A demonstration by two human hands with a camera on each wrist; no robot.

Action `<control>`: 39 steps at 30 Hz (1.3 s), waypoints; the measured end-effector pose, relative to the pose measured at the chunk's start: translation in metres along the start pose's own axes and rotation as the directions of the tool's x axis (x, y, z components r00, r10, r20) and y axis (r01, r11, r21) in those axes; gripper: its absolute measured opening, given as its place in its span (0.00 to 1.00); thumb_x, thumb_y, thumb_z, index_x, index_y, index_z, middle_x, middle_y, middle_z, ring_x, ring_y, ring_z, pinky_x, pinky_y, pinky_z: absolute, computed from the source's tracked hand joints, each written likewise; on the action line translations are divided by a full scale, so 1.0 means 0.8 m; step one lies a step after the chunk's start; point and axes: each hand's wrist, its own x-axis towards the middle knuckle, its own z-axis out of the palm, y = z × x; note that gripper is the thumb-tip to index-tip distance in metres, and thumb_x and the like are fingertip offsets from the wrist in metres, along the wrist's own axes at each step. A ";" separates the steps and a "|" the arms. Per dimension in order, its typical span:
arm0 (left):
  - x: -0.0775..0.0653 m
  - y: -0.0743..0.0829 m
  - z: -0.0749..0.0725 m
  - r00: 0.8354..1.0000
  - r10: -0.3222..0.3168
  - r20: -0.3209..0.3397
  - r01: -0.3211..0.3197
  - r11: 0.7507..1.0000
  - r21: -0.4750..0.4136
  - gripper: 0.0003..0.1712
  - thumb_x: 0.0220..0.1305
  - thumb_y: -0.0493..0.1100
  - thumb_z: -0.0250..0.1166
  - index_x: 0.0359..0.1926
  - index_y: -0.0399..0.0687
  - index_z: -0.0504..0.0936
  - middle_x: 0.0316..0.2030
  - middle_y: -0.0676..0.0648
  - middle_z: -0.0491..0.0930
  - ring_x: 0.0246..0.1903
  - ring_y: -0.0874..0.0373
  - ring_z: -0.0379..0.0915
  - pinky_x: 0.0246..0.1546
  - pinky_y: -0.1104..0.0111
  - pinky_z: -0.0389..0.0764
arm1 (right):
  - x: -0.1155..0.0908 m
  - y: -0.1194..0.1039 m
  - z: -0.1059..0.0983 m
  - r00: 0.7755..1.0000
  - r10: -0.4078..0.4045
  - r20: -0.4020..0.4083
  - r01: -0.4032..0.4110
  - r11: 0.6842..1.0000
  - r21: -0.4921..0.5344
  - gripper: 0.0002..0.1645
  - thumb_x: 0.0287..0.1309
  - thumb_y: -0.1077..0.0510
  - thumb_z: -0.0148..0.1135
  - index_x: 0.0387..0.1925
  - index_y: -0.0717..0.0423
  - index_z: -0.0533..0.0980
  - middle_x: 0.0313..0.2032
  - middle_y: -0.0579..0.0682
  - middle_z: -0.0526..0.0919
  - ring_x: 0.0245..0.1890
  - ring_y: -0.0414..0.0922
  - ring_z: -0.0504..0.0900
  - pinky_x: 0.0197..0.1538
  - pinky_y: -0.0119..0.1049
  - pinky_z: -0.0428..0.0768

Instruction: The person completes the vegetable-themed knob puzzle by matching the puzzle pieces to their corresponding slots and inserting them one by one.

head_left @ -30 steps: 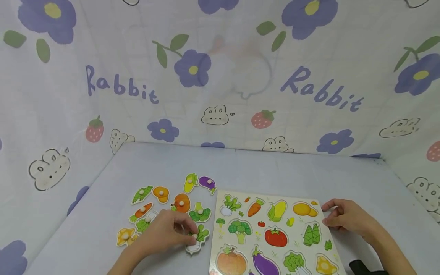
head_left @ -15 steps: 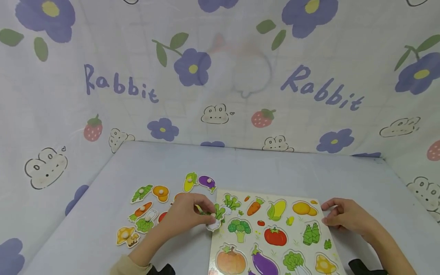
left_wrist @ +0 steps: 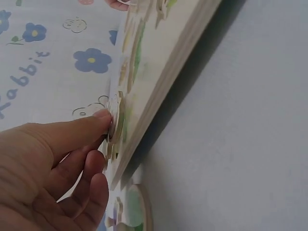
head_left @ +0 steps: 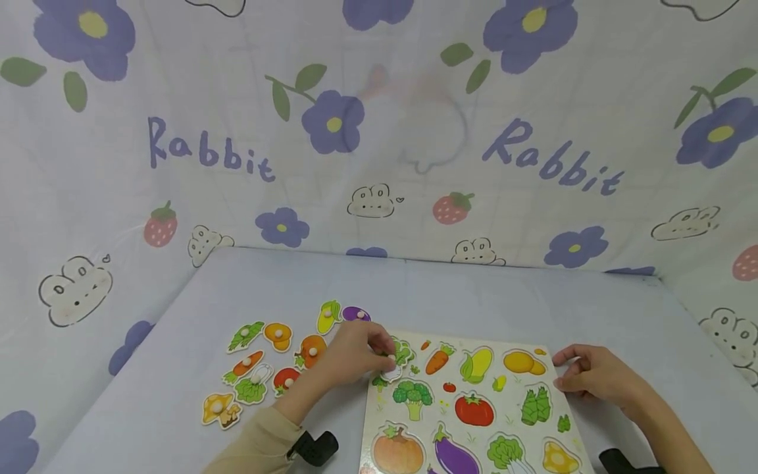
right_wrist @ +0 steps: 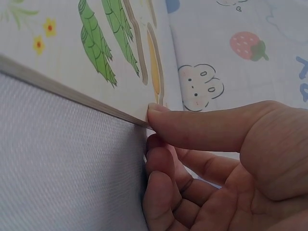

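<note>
Table (head_left: 462, 296): pale cover, extends beyond the board on its far side and to both sides; printed curtain (head_left: 426, 131) behind.

Board (head_left: 509, 411): lies on the table, printed vegetables in outlined recesses, near edge cut off by the frame.

Left hand (head_left: 355, 355): at the board's far-left corner, thumb and fingers pinching the turnip piece. Right hand (head_left: 598, 372): at the board's right edge, near the far corner, pinching that edge.

Loose pieces, all left of the board: mushroom piece (head_left: 218, 409) outermost in the near row, tomato piece (head_left: 286, 380) and pumpkin piece (head_left: 310, 351) closer in, corn piece (head_left: 328, 317) beyond the far-left corner.

Turnip piece (head_left: 392, 376): over the board's far-left corner; whether any of it sits in a recess, cannot tell.

Risks (judgement): a slightly turned piece could catch on the recess rim and sit tilted; pressing off-centre could tip it; a slack right-hand grip could let the board slide.

Views: left wrist shows the turnip piece edge-on, its thickness standing proud of the board's face, which the head view flattens. Right wrist shows the thumb on the board's face with fingers curled below the edge; the head view leaves this unclear.
</note>
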 end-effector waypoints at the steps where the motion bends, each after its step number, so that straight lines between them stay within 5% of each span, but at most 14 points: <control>1: 0.002 -0.001 0.002 1.000 -0.006 0.003 0.007 1.000 -0.010 0.08 0.53 0.36 0.76 0.33 0.48 0.85 0.26 0.59 0.80 0.29 0.62 0.76 0.33 0.70 0.79 | 0.000 0.000 0.000 1.000 0.001 0.001 -0.001 1.000 0.000 0.27 0.53 0.60 0.72 0.51 0.68 0.71 0.27 0.52 0.75 0.28 0.48 0.73 0.31 0.39 0.74; 10: 0.015 -0.005 0.012 1.000 -0.011 -0.025 0.012 0.999 0.031 0.06 0.54 0.35 0.75 0.33 0.46 0.86 0.25 0.59 0.80 0.27 0.65 0.77 0.32 0.72 0.79 | 0.000 0.001 0.001 1.000 -0.002 -0.004 0.002 1.000 -0.002 0.27 0.53 0.60 0.72 0.51 0.68 0.72 0.28 0.52 0.75 0.29 0.48 0.73 0.31 0.39 0.74; 20: 0.016 0.000 0.005 0.998 -0.018 0.054 0.016 0.999 0.039 0.06 0.54 0.35 0.75 0.31 0.48 0.87 0.27 0.59 0.83 0.29 0.64 0.78 0.36 0.71 0.79 | -0.002 0.000 0.003 1.000 0.007 -0.001 -0.007 1.000 0.000 0.27 0.54 0.60 0.72 0.51 0.68 0.72 0.28 0.52 0.76 0.29 0.48 0.73 0.31 0.40 0.74; 39: 0.019 0.001 0.005 0.997 -0.071 0.030 0.069 0.995 0.066 0.04 0.56 0.35 0.74 0.32 0.47 0.87 0.27 0.58 0.83 0.29 0.65 0.78 0.35 0.72 0.79 | -0.005 -0.006 0.002 0.999 -0.034 0.013 0.033 0.998 0.060 0.22 0.53 0.66 0.70 0.47 0.71 0.72 0.26 0.52 0.77 0.27 0.48 0.76 0.31 0.39 0.79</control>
